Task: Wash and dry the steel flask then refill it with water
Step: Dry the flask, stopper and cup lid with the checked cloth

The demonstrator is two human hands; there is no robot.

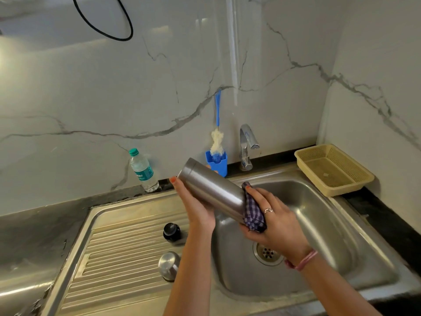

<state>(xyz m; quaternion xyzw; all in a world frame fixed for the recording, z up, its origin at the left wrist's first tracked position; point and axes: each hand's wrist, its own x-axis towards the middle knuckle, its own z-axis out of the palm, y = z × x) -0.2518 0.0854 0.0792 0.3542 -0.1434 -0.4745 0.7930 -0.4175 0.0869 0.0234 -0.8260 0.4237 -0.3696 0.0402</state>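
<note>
- The steel flask [211,190] is held in the air above the left part of the sink basin [319,224], tilted, with one end up and to the left and the other end down and to the right.
- The left hand [196,206] grips the flask from below, near its upper part — the thumb with orange nail polish lies beside the flask's upper end.
- The right hand [271,222] holds a checked purple cloth [252,213] and presses it around the lower end of the flask; its fingers are curled over the cloth. A ring is on one finger and a pink thread band is on the wrist.
- On the ribbed draining board [118,258], left of the basin, stand a black cap [172,232] and, nearer to the person, a steel lid [168,264]; the two are apart from each other.
- Behind the sink, against the marble wall, is a blue holder [217,164] with a bottle brush [217,137] standing in it, just beside the chrome tap [247,147].
- A plastic water bottle [143,171] with a green cap stands on the counter to the left of the holder.
- A beige plastic basket [335,171] sits on the counter at the right, near the corner of the wall.
- The drain [267,253] shows in the bottom of the basin, just under the right wrist.
</note>
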